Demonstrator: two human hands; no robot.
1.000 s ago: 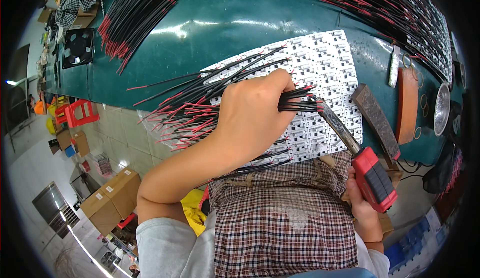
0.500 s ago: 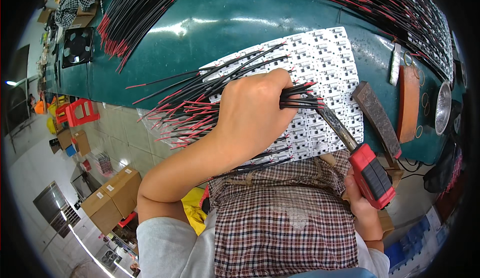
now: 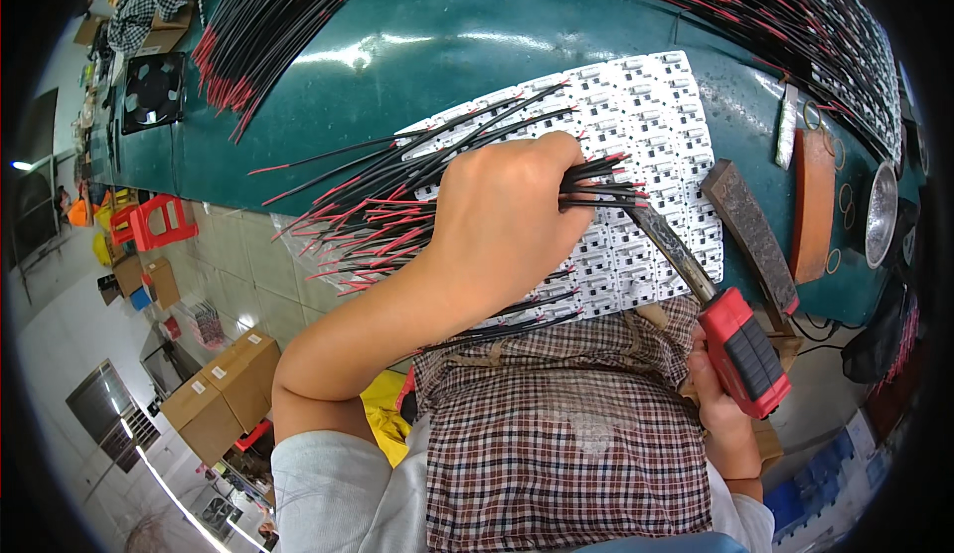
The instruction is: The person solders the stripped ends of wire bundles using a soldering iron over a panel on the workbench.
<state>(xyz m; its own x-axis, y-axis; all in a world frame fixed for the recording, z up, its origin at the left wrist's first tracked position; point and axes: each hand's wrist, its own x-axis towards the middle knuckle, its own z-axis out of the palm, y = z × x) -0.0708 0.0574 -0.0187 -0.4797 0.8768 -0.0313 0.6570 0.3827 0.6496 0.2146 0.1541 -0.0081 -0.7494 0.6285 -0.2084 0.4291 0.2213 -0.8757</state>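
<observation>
My left hand (image 3: pixel 505 220) is closed round a bundle of black wires (image 3: pixel 594 168) with red tips. Their short ends stick out to the right of my fingers, and long tails trail to the left. Below the bundle lies a white panel of small circuit boards (image 3: pixel 651 106) with rows of parts. At the panel's right, my right hand (image 3: pixel 717 394) grips a soldering iron (image 3: pixel 745 349) by its red and black handle. The iron's metal shaft slants up-left over the panel, its end close to the wire tips. Whether the end touches a wire, I cannot tell.
Right of the panel lie a dark bar (image 3: pixel 750 230), an orange-brown block (image 3: pixel 813 205) and a metal bowl (image 3: pixel 880 215). Wire bundles (image 3: pixel 263 31) lie at the far left, with more over boards at the far right. A black fan (image 3: pixel 154 93) stands at the table's left end.
The soldering iron has shifted slightly right and down, away from my left hand. The wire tips in my left hand sit a little differently; the panel has barely moved.
</observation>
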